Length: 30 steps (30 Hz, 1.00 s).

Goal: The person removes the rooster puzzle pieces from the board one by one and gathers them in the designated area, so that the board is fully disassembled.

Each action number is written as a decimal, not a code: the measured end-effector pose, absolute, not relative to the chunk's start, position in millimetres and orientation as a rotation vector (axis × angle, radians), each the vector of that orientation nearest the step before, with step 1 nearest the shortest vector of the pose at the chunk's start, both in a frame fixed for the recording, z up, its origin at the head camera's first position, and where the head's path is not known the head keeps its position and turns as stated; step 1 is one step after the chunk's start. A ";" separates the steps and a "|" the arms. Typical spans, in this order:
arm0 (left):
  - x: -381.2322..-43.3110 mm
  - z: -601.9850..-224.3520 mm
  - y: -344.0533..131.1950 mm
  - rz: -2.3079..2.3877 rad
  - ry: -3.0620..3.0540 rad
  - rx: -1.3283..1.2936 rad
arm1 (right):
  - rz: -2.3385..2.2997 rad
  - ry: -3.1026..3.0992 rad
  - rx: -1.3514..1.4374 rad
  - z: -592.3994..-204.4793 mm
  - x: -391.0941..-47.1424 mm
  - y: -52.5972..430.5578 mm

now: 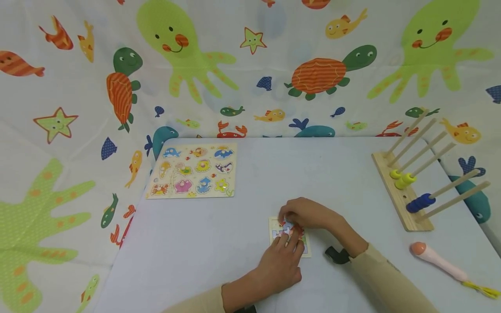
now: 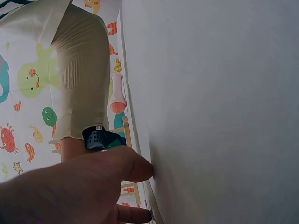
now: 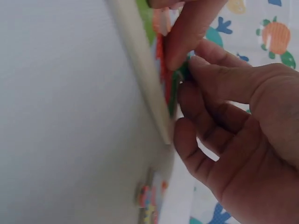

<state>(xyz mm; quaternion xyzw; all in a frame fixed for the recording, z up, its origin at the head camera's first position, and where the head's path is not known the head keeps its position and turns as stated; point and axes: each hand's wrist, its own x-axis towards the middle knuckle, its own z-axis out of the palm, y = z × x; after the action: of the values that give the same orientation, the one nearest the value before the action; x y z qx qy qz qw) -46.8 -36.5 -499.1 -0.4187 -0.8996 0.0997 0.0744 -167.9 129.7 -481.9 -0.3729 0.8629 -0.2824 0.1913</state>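
The left hand [image 1: 282, 263], its grip released, rests fingers on a small rectangular pale-framed jigsaw [image 1: 276, 233], apparently mostly filled, on the white worktop [image 1: 176, 243]; at the jigsaw's far side, the right hand [image 1: 307, 213] pinches a dark-green piece [image 3: 184, 71], seemingly unseated.

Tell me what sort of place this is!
Probably a children's play corner: there's a small jigsaw puzzle, a sea-animal peg puzzle and a cloth backdrop printed with smiling octopuses and turtles.
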 end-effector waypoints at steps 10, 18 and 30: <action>-45.4 -500.1 -36.1 0.291 -2.673 -1.230 | -0.905 2.408 -0.967 -487.1 -169.9 134.7; -46.4 -499.3 -37.0 0.283 -2.637 -1.256 | -0.938 2.367 -1.022 -492.9 -170.4 140.4; -47.4 -499.6 -37.0 0.255 -2.673 -1.275 | -1.148 2.363 -0.918 -486.5 -167.3 166.8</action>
<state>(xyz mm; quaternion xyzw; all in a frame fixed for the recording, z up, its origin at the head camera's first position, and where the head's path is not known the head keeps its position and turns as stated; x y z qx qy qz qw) -47.4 -37.0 -499.6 -0.4273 -0.8961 0.0855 0.0845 -167.3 166.8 -486.5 -0.3244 0.8355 -0.4060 0.1783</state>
